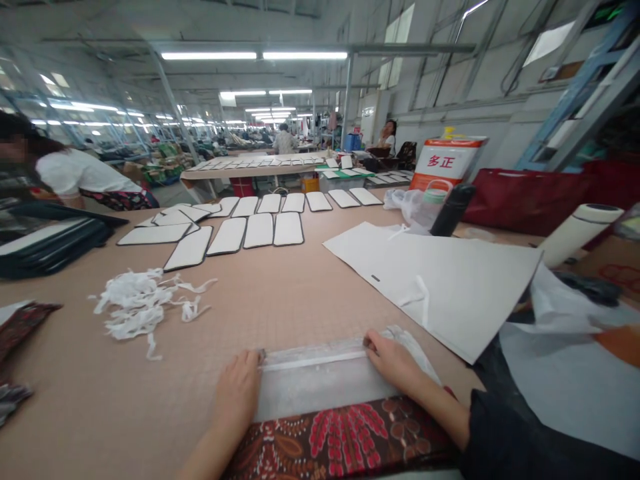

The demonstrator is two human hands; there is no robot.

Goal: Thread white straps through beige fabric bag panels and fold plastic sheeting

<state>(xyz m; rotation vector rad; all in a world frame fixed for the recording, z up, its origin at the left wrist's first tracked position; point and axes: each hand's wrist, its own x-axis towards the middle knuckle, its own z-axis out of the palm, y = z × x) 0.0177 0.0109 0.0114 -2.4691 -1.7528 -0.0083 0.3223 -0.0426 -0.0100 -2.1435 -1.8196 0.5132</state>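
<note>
A narrow white strip [315, 361] lies straight across a pale, slightly see-through sheet [320, 390] close in front of me. At its left end is my left hand [239, 387], closed, with the fingertips pressed together there; its thumb is mostly hidden. My right hand [393, 360] pinches the strip's other end, near the sheet's crumpled far right corner. Dark brown fabric with a red and orange pattern [345, 437] joins the near side of the sheet, between my forearms. The fabric's lower part runs out of view.
Loose white strips [135, 300] lie in a tangled heap on the left. Beyond are rows of white dark-edged panels [260, 230]. A large white board [435, 280], a black bottle [453, 210] and a cream flask [580, 233] are on the right. A person [90, 170] leans in at far left.
</note>
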